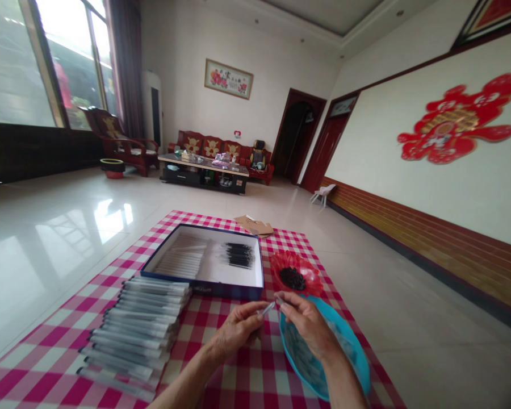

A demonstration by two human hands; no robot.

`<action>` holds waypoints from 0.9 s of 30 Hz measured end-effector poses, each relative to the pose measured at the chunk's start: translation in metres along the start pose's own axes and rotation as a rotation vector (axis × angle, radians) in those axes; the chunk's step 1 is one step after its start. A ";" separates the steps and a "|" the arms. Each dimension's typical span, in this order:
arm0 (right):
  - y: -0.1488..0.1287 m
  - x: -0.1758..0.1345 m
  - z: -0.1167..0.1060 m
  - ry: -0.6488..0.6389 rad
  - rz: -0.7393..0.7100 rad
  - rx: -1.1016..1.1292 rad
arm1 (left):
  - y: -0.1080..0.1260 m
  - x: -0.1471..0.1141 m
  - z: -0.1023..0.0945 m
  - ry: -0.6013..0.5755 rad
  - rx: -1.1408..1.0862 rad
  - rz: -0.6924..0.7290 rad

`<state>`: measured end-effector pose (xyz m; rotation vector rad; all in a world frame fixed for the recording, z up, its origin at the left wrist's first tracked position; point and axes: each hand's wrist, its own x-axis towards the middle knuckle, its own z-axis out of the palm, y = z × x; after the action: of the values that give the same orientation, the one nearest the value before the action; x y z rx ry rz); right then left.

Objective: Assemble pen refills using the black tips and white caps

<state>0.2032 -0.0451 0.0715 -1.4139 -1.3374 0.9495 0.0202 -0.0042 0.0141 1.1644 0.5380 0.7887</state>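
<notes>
My left hand (242, 325) is closed around a short clear plastic pen part (268, 308), whose tip sticks out past the fingers. Close in front of it, my right hand (307, 322) pinches something small and dark, partly hidden by the fingers. Beneath the right hand stands a blue bowl (361, 363) of small translucent pieces. A red flower-shaped bowl (310, 268) beyond it holds small black pieces. To the left lies a pile of assembled-looking pens (136, 324), translucent with dark ends.
A shallow box (225, 291) on the checked tablecloth (221, 346) contains clear tubes (181, 258) and thin black-ended sticks (239, 255). Flattened cardboard (258, 226) lies behind it. Across the room are a low table (202, 165), wooden seating (128, 145) and a small stool (322, 193).
</notes>
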 end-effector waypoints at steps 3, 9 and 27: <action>-0.003 -0.001 -0.002 -0.032 -0.032 -0.061 | -0.002 0.001 -0.001 -0.010 0.011 0.003; -0.014 -0.005 -0.006 -0.157 -0.091 -0.295 | -0.008 0.003 -0.002 -0.067 0.135 0.060; -0.006 0.000 0.035 -0.003 0.013 0.339 | 0.002 0.001 0.002 -0.048 0.032 -0.013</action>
<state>0.1686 -0.0409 0.0681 -1.1627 -1.1078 1.1280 0.0214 -0.0046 0.0167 1.2050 0.5196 0.7417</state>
